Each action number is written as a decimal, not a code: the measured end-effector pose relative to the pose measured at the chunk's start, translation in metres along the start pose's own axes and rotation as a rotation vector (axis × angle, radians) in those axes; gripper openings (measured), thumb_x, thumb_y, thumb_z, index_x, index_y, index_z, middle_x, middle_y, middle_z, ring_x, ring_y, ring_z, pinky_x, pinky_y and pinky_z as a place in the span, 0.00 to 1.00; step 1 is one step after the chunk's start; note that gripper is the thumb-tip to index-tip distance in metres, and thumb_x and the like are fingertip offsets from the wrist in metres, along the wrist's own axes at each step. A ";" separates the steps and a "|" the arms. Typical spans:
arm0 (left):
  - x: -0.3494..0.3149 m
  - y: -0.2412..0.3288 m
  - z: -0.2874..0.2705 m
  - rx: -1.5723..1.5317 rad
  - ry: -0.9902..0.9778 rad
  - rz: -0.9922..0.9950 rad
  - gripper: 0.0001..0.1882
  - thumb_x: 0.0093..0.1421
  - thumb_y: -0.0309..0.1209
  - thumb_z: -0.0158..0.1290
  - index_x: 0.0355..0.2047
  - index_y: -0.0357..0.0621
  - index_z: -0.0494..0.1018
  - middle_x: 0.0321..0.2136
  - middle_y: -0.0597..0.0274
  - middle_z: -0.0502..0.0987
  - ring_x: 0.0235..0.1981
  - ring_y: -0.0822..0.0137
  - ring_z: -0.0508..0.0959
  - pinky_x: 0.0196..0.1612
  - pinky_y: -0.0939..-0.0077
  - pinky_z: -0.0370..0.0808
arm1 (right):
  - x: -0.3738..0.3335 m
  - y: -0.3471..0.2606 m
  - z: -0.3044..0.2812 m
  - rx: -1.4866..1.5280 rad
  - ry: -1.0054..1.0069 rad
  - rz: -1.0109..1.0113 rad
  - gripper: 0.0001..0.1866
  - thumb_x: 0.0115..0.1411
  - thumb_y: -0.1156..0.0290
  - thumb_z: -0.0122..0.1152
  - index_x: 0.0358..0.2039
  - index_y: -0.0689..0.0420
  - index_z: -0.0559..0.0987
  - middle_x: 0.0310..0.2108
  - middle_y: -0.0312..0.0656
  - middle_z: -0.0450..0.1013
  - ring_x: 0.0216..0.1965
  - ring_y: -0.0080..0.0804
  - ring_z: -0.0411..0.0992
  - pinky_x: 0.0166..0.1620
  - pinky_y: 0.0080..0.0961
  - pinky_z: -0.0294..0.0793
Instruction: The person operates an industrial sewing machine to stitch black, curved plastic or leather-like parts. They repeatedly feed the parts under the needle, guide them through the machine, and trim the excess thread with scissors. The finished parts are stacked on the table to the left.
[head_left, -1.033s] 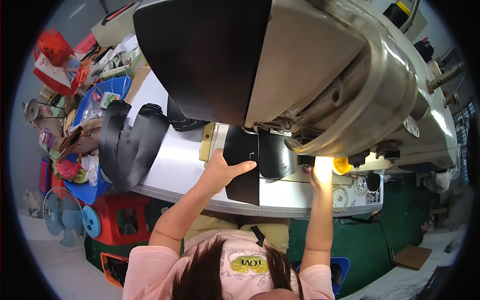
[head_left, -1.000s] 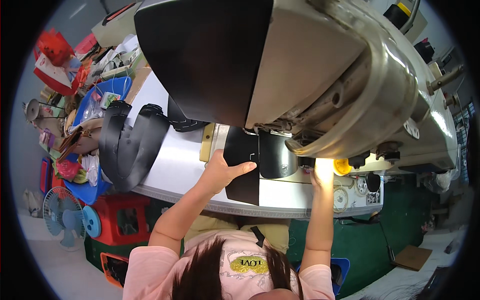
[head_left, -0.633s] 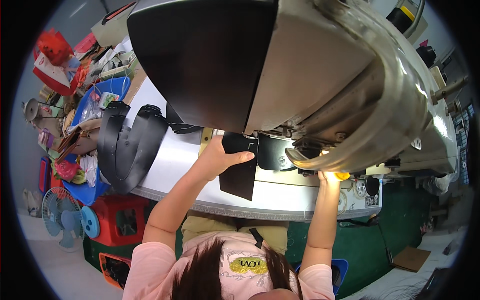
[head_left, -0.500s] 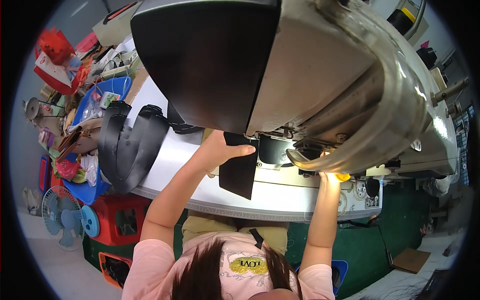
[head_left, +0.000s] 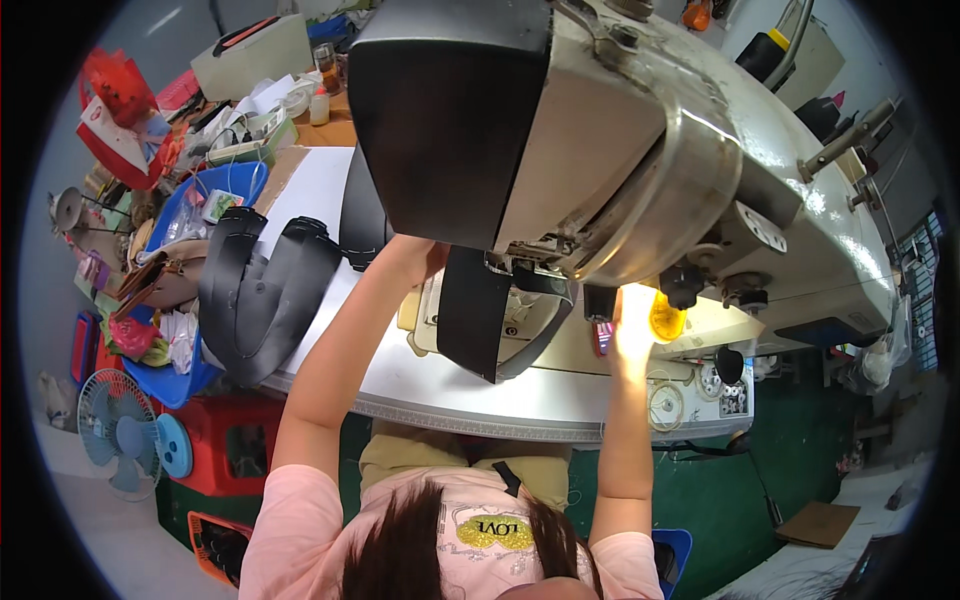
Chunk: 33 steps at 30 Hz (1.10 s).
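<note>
Left hand beside black strip, right hand glare-washed near sewing machine; state of all fingers unclear.

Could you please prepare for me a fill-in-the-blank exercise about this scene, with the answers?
1. The brightly lit hand is the person's ____ one.
2. The strip under the head of the sewing machine is coloured ____.
3. The fan is to the ____ of the red plastic stool.
4. The floor is coloured ____.
Missing words: right; black; left; green.
</note>
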<state>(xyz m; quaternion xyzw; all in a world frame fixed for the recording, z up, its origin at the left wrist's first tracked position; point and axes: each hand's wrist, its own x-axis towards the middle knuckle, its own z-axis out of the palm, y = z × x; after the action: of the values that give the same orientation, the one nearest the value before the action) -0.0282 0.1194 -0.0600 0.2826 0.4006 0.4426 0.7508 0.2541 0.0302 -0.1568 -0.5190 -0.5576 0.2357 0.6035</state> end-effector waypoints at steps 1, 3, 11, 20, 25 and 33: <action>0.000 0.001 0.002 0.050 -0.037 0.063 0.15 0.52 0.31 0.50 0.40 0.37 0.68 0.37 0.59 0.72 0.36 0.68 0.73 0.40 0.75 0.71 | 0.002 -0.011 0.013 0.076 -0.077 0.050 0.12 0.51 0.72 0.52 0.37 0.60 0.68 0.31 0.37 0.67 0.26 0.26 0.65 0.32 0.18 0.63; 0.004 -0.001 0.012 0.151 -0.111 0.190 0.18 0.55 0.37 0.48 0.42 0.39 0.66 0.39 0.58 0.71 0.38 0.66 0.72 0.41 0.70 0.70 | 0.002 -0.047 0.038 0.448 -0.181 0.228 0.13 0.54 0.63 0.50 0.34 0.59 0.69 0.27 0.36 0.67 0.16 0.22 0.59 0.25 0.17 0.58; 0.038 0.083 -0.024 0.322 -0.162 0.566 0.13 0.53 0.27 0.50 0.40 0.40 0.67 0.33 0.60 0.73 0.31 0.72 0.74 0.35 0.75 0.73 | -0.011 -0.092 0.034 0.971 -0.310 0.291 0.17 0.55 0.62 0.52 0.36 0.64 0.68 0.24 0.39 0.68 0.09 0.15 0.51 0.15 0.09 0.48; 0.156 0.118 -0.175 0.841 0.161 0.728 0.25 0.49 0.25 0.54 0.48 0.38 0.62 0.44 0.59 0.68 0.41 0.68 0.70 0.44 0.77 0.67 | -0.070 -0.024 0.032 0.232 -0.329 0.607 0.13 0.54 0.66 0.54 0.37 0.61 0.73 0.22 0.36 0.72 0.15 0.12 0.58 0.18 0.11 0.57; 0.135 0.134 -0.150 0.566 -0.047 0.546 0.30 0.48 0.25 0.55 0.52 0.39 0.59 0.51 0.52 0.62 0.49 0.66 0.64 0.48 0.76 0.64 | -0.107 0.004 0.042 0.042 -0.319 0.527 0.08 0.54 0.73 0.52 0.31 0.64 0.74 0.21 0.37 0.71 0.23 0.22 0.69 0.30 0.18 0.68; 0.097 0.097 -0.124 1.495 0.518 0.747 0.38 0.41 0.51 0.56 0.52 0.51 0.60 0.49 0.52 0.64 0.53 0.53 0.59 0.53 0.62 0.57 | -0.100 0.000 0.048 0.003 -0.244 0.471 0.07 0.54 0.74 0.52 0.30 0.64 0.75 0.19 0.37 0.71 0.22 0.19 0.68 0.28 0.15 0.66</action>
<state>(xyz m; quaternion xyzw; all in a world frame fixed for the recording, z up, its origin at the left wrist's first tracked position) -0.1488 0.2586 -0.0831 0.7041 0.6251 0.3314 0.0600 0.1832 -0.0387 -0.2077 -0.6014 -0.4897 0.4313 0.4610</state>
